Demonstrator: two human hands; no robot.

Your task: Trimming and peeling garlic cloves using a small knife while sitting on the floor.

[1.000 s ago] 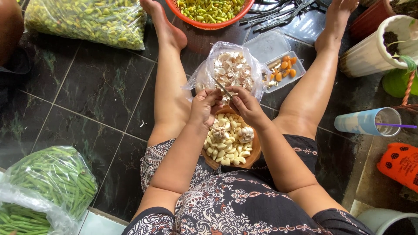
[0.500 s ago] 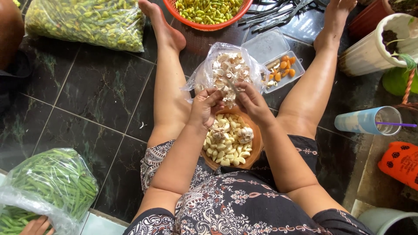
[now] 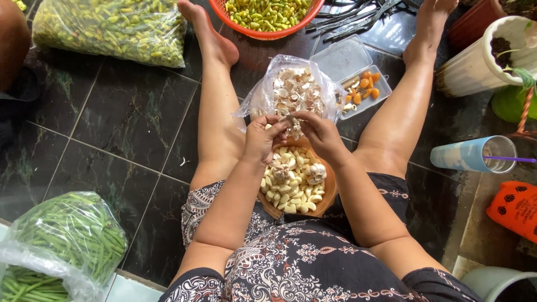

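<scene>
Head view: left hand (image 3: 262,137) and right hand (image 3: 320,133) meet fingertip to fingertip, both pinched on one garlic piece (image 3: 291,122) at frame centre. Brown bowl (image 3: 329,193) of peeled cloves sits at 6 o'clock from it, clear bag of garlic skins (image 3: 293,89) at 12.

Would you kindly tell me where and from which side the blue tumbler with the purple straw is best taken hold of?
Grip the blue tumbler around its mid-wall from directly above. It lies on its side on the floor, mouth pointing right with the purple straw sticking out, so the rounded upper side is the free part, probably safest away from the open mouth.
</scene>
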